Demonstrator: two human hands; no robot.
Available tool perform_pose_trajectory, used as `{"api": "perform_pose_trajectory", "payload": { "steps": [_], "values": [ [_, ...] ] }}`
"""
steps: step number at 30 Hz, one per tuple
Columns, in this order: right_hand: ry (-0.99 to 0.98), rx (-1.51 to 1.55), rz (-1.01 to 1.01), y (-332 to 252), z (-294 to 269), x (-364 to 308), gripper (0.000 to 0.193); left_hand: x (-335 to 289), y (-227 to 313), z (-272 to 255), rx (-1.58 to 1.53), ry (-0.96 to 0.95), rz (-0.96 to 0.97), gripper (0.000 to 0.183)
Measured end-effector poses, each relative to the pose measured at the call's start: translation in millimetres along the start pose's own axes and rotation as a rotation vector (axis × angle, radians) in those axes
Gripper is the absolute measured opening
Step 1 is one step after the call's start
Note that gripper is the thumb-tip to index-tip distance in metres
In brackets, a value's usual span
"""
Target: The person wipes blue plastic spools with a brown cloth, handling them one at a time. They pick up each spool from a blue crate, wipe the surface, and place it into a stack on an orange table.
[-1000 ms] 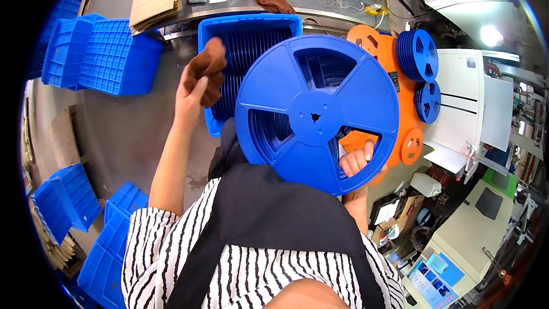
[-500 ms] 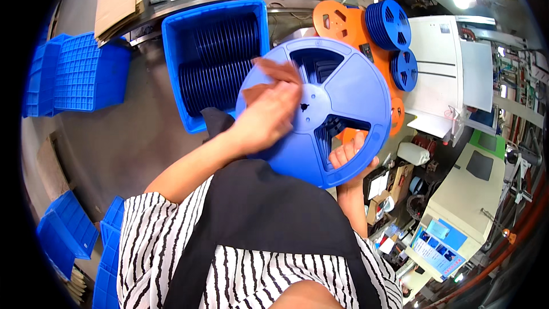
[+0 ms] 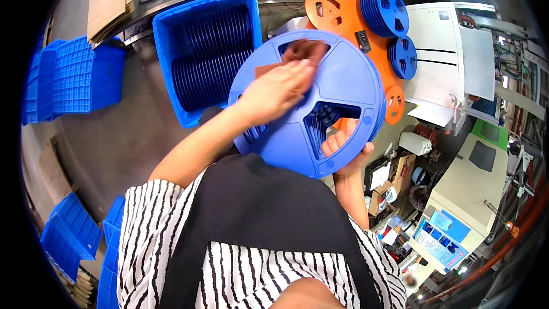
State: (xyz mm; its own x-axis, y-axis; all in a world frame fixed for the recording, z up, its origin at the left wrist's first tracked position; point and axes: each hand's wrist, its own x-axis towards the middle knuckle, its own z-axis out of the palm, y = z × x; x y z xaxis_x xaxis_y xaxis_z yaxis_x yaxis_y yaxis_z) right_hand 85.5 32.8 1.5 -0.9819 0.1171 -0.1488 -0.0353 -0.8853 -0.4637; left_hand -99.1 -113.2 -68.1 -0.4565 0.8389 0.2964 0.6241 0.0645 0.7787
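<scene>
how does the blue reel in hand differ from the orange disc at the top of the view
Colour: the held reel is blue, the top disc orange. Contact: the right hand grips the held reel and the left hand holds a brown cloth against it; no hand touches the top disc. Size: the held reel looks larger than the top disc, but is also nearer. Both are round with cut-outs.

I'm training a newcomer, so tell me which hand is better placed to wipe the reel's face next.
Left, I'd judge: the left hand holds the cloth over the reel's face, while the right hand is busy holding the rim, fingers through a cutout.
</scene>
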Motion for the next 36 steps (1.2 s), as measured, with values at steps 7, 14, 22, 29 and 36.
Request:
{"api": "perform_pose_trajectory", "payload": {
  "steps": [7, 14, 22, 29, 36],
  "values": [
    [0.108, 0.095, -0.105, -8.0, -10.7, -6.4, 0.036, -107.2, -45.0, -54.9, 0.103, -0.221, 0.025, 0.051],
    [0.130, 0.200, -0.109, -15.7, -10.3, 13.2, 0.034, -120.9, -29.3, -59.9, 0.216, -0.294, 0.097, 0.074],
    [0.154, 0.171, -0.028, -19.7, 6.7, 32.4, 0.030, -119.3, -42.2, -49.7, 0.215, -0.243, 0.196, 0.050],
    [0.156, 0.165, 0.019, -18.5, 12.1, 47.4, 0.038, -125.1, -36.2, -68.5, 0.154, -0.314, 0.164, 0.059],
    [0.445, -0.068, 0.072, -18.2, 31.8, 65.0, 0.048, -140.1, -17.7, -92.5, -0.106, -0.226, -0.183, 0.044]
  ]
}}
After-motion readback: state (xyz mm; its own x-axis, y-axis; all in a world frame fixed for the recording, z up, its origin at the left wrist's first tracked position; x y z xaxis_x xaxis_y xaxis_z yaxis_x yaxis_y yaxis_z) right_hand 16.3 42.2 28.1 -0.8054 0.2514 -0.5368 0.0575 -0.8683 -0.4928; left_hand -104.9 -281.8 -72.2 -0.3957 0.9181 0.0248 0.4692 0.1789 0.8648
